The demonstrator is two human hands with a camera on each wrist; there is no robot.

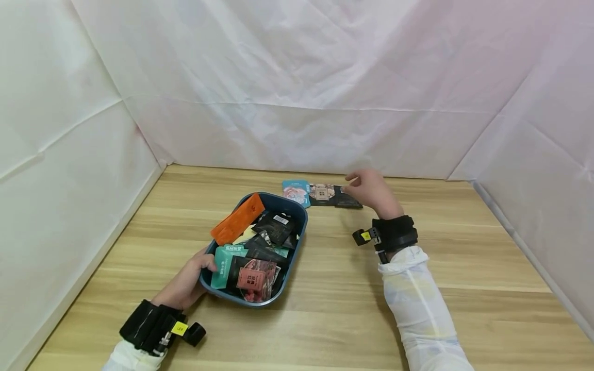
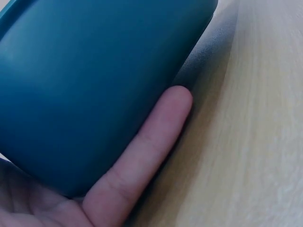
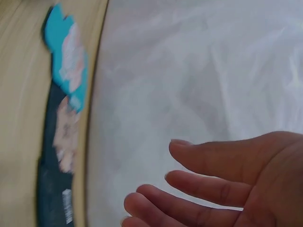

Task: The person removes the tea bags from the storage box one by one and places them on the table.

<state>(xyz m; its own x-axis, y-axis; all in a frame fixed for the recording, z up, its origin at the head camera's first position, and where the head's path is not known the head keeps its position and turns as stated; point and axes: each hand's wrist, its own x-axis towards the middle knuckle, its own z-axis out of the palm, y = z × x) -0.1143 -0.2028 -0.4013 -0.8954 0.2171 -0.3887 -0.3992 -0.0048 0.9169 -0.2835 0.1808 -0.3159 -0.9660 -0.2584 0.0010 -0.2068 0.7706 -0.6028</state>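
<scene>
A blue plastic basin (image 1: 301,226) is tilted on the table, filled with sachets. My left hand (image 1: 190,278) grips its near-left side, thumb over the rim beside a teal sachet (image 1: 223,265). One finger (image 2: 151,142) lies straight along the basin's lower edge in the left wrist view. Along the back wall lie a light-blue sachet (image 1: 295,192), a black sachet with a pale label (image 1: 322,192) and a plain black sachet (image 1: 348,200). My right hand (image 1: 373,193) hovers by the black one with fingers apart, holding nothing; in the right wrist view its fingers (image 3: 203,158) are loosely spread.
Inside the basin are an orange sachet (image 1: 238,219), a black-and-red sachet (image 1: 254,279) and several more dark ones. White sheeting (image 1: 297,77) encloses the wooden table (image 1: 343,319) at the back and on both sides.
</scene>
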